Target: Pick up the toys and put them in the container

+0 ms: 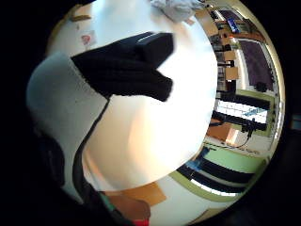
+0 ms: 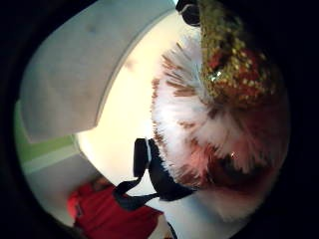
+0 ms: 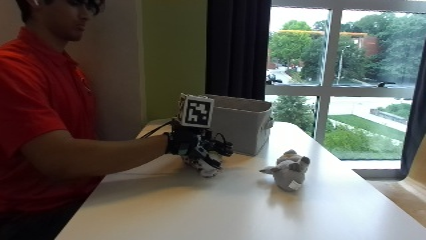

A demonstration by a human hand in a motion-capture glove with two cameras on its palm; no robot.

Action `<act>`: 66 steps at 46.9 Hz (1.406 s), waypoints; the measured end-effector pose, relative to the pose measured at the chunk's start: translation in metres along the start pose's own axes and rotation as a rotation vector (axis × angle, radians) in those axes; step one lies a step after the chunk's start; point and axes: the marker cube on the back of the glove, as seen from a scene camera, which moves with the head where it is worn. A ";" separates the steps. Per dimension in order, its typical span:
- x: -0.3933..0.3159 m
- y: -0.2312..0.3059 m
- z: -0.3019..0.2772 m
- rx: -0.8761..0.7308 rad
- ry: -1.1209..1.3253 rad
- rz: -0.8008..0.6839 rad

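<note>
Hands: gloved right hand [image 3: 193, 145] sits left of centre in the outside view, low over the tabletop [image 3: 219, 210], fingers curled round a small fluffy toy [image 3: 208, 167]. No bare hand shows.
Held toy: thumb-side palm view is largely filled by it [image 2: 214, 134], white and reddish-brown fuzz with a glittery gold and red patch. It hangs just under the palm, at or barely off the tabletop; I cannot tell whether it touches.
Held toy's lie: too hidden by the fingers to name a long axis or which way it points.
Second toy: grey plush animal [image 3: 288, 171] stands right of centre, well apart from the hand. Its ears are up, its snout points toward the left of the frame, and its long axis looks roughly upright.
Handling: both toys look soft, light and squashy, unlikely to break or slip. Judging by shape, the grey one is best taken round its body, not by an ear.
Container: grey bin [image 3: 239, 122] stands just behind the hand, centre of the frame, open top upward.
Progress: by my reading, one toy is in hand and not yet binned, the other untouched.
</note>
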 end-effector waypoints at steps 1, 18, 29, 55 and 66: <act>0.000 -0.001 0.001 0.001 -0.007 0.001; -0.005 -0.005 0.011 0.055 -0.028 0.006; -0.008 -0.016 0.007 0.148 -0.017 -0.002; -0.001 -0.040 -0.185 0.413 -0.159 0.058; -0.065 -0.072 -0.237 0.468 -0.167 -0.029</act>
